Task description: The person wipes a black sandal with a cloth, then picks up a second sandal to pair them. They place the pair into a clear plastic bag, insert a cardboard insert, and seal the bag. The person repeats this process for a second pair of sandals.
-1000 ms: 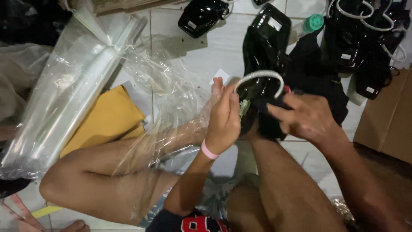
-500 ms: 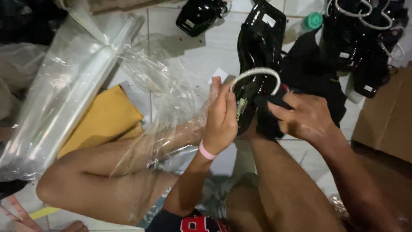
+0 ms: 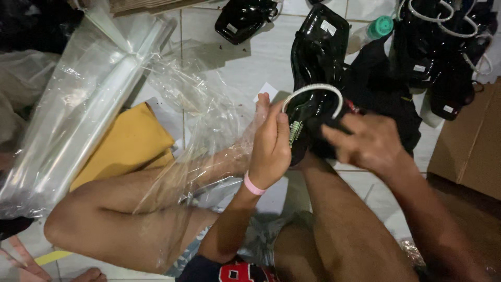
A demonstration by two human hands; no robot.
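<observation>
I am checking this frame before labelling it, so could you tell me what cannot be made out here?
- Head view: right hand is motion-blurred, so its grip is unclear.
- Black glossy item is partly hidden behind both hands.
- Left hand covers where the white cord ends.
- Cardboard box is cut off by the right edge.

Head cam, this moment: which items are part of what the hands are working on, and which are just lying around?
In hand:
- glossy black plastic item, gripped by left hand and right hand
- white curved cord looped over it

Lying about:
- clear plastic bags
- yellow envelope
- brown cardboard box
- teal-capped bottle
- more black items
</observation>
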